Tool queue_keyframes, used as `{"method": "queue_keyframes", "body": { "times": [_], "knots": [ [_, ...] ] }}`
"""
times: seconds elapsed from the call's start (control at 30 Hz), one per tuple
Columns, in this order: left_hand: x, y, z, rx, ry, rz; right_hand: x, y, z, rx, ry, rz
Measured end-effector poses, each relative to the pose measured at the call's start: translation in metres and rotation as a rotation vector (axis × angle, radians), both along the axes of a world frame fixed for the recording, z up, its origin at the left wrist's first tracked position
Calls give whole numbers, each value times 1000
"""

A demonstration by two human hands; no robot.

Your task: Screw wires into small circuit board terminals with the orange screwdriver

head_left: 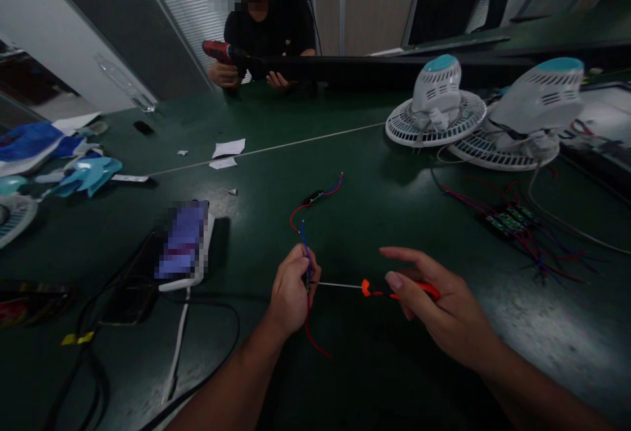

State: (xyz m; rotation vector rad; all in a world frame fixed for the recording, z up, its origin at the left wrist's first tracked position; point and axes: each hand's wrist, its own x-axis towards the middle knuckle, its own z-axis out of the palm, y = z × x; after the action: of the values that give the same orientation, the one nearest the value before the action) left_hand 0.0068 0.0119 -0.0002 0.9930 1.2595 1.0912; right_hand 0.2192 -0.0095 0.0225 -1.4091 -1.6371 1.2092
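Observation:
Pinched in my left hand [290,290] is a small circuit board [309,281], mostly hidden by the fingers. A blue wire [304,239] sticks up from it, and a red wire [315,344] trails down below. My right hand [441,303] holds a screwdriver [365,287] by its orange and black handle, thumb on the handle and index finger stretched out. The thin shaft points left and its tip reaches the board at my left fingers; whether it sits in a screw cannot be made out. Just beyond lies another small board [313,198] with red and blue wires.
Two white fan heads [436,112] stand at the right, near a cluster of wired circuit boards [510,219]. On the left are a phone [185,240], black cables [236,326] and blue fan blades [91,173]. Across the table a person [271,30] holds a red drill [219,51].

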Motion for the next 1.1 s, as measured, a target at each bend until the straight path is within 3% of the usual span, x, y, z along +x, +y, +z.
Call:
{"method": "queue_keyframes", "body": {
  "times": [1.1],
  "knots": [
    [-3,0,-5,17,9,-10,3,-3,-3,181,-6,15]
  ]
}}
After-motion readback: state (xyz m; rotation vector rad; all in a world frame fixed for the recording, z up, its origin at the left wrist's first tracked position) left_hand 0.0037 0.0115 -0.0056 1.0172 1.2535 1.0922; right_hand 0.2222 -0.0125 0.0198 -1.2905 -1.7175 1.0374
